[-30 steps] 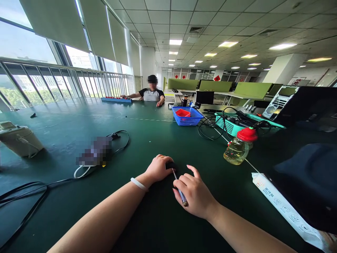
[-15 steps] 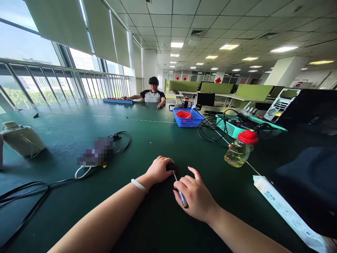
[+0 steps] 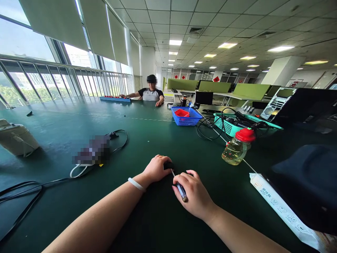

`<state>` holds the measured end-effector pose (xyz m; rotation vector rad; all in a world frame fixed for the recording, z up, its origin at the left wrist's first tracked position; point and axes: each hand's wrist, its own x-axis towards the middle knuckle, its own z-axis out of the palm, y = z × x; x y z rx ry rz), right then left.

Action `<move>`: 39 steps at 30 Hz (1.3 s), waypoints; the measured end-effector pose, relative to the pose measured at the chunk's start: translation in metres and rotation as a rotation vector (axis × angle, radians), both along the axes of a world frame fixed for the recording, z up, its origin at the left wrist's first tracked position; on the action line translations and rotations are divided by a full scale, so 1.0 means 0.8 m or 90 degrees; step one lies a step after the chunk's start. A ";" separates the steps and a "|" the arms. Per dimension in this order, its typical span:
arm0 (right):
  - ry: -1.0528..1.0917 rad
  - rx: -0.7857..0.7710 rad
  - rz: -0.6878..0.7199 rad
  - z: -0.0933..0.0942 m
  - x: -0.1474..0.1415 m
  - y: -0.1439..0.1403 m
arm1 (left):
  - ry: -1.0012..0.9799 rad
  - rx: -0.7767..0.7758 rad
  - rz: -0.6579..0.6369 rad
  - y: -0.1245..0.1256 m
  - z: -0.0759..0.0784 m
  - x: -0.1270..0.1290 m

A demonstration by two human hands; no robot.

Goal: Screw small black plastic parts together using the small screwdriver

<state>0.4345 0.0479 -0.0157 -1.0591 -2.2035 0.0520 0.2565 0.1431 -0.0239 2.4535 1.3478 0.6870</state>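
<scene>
My left hand (image 3: 156, 169), with a white band on the wrist, rests on the green table (image 3: 163, 140) and covers a small black object (image 3: 168, 165). My right hand (image 3: 193, 195) grips a slim screwdriver (image 3: 179, 187) with a clear handle. Its metal tip points at the black object under my left fingers. The two hands almost touch.
A tipped bottle of yellow liquid with a red cap (image 3: 237, 147) lies to the right. Blue basket (image 3: 185, 116), teal basket with cables (image 3: 231, 124), dark bag (image 3: 308, 182), white strip (image 3: 279, 207) at right. Cables and a blurred item (image 3: 92, 151) at left. A person (image 3: 150, 92) sits at the far end.
My right index finger, raised before, has curled down onto the screwdriver. Both hands stay in place; the view shifted slightly.
</scene>
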 end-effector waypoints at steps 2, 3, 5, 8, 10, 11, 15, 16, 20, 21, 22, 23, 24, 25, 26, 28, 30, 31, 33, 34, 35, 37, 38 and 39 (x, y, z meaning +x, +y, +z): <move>0.014 0.000 -0.005 0.001 0.001 0.001 | 0.005 -0.002 -0.003 0.000 0.001 0.001; 0.022 -0.002 -0.012 0.001 0.002 0.002 | 0.007 -0.005 -0.002 -0.001 0.002 0.001; 0.047 -0.010 -0.024 0.002 0.003 0.004 | 0.009 -0.012 0.001 -0.002 0.003 0.001; 0.086 -0.020 -0.033 0.004 0.004 0.006 | 0.011 -0.013 0.003 -0.003 0.005 0.001; 0.102 -0.020 -0.037 0.006 0.004 0.007 | 0.010 -0.013 -0.002 -0.004 0.005 0.000; 0.107 -0.021 -0.039 0.006 0.004 0.007 | 0.008 -0.013 -0.004 -0.004 0.005 0.000; 0.120 -0.028 -0.052 0.006 0.005 0.008 | 0.005 -0.013 -0.002 -0.003 0.005 -0.001; 0.121 -0.028 -0.051 0.005 0.006 0.008 | 0.005 -0.011 -0.003 -0.002 0.004 -0.001; 0.103 -0.012 -0.009 0.001 0.006 0.009 | 0.004 -0.007 -0.010 -0.001 0.002 -0.001; 0.091 -0.012 0.008 0.000 0.006 0.008 | 0.004 -0.006 -0.010 -0.001 0.002 -0.001; 0.078 -0.016 0.026 -0.001 0.005 0.008 | 0.004 -0.005 -0.010 -0.001 0.001 -0.001; 0.064 -0.022 0.043 -0.001 0.005 0.007 | 0.004 -0.005 -0.009 -0.002 0.001 -0.001; 0.052 -0.028 0.056 -0.001 0.004 0.007 | 0.003 -0.003 -0.009 -0.002 0.001 -0.001; 0.041 -0.035 0.065 -0.002 0.004 0.006 | 0.002 -0.002 -0.010 -0.003 0.001 -0.001; 0.033 -0.040 0.070 -0.002 0.004 0.006 | 0.002 0.000 -0.010 -0.003 0.001 -0.001; 0.019 -0.050 0.075 -0.001 0.004 0.005 | 0.002 0.002 -0.008 -0.004 0.002 0.000; 0.009 -0.061 0.080 -0.001 0.004 0.004 | 0.002 0.000 -0.006 -0.004 0.002 0.000; 0.009 -0.065 0.081 0.000 0.004 0.004 | 0.002 -0.001 -0.006 -0.004 0.002 0.000; 0.020 -0.070 0.081 0.001 0.005 0.004 | 0.001 0.001 -0.007 -0.004 0.002 0.000; 0.032 -0.071 0.078 0.001 0.005 0.004 | 0.001 0.004 -0.009 -0.005 0.002 0.000; 0.046 -0.072 0.074 0.001 0.005 0.004 | 0.000 0.008 -0.010 -0.005 0.002 0.000; 0.085 -0.078 0.056 0.000 0.007 0.005 | 0.000 0.012 -0.013 -0.005 0.002 0.000; 0.109 -0.086 0.043 -0.001 0.008 0.007 | 0.001 0.012 -0.015 -0.005 0.002 0.000; 0.137 -0.102 0.029 -0.002 0.009 0.009 | 0.002 0.010 -0.017 -0.005 0.002 -0.001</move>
